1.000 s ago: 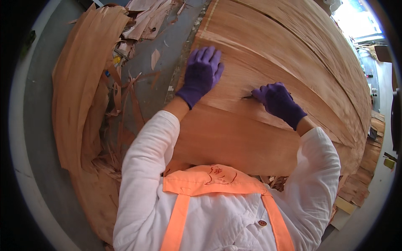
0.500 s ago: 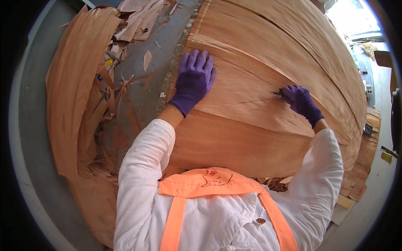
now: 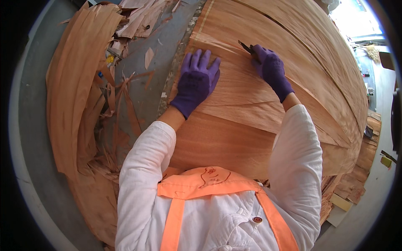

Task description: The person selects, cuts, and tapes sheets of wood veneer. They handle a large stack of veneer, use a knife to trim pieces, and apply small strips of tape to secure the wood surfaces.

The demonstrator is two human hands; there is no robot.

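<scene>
Both hands wear purple gloves. My left hand (image 3: 195, 81) lies flat, fingers spread, near the left edge of a large brown wood veneer sheet (image 3: 238, 88). Farther to the right, my right hand (image 3: 270, 67) is closed around a knife (image 3: 246, 47) with a dark, pointed blade aimed to the upper left. The blade is just over the veneer near a long raised fold; whether it touches I cannot tell. Overlapping veneer layers show seams and wrinkles under both hands. A smoother veneer strip (image 3: 226, 142) lies on the near side.
Rolled, bent veneer sheets (image 3: 75, 83) stand at the left, with torn scraps (image 3: 125, 96) on a grey surface (image 3: 157, 54) beside the stack. At the right are wood pieces (image 3: 356, 180) on the floor and a bright opening (image 3: 351, 19) at the far corner.
My right hand has moved left and away from me with the knife, from the middle right of the veneer toward the upper middle. My left hand has barely shifted, its fingers slightly more spread.
</scene>
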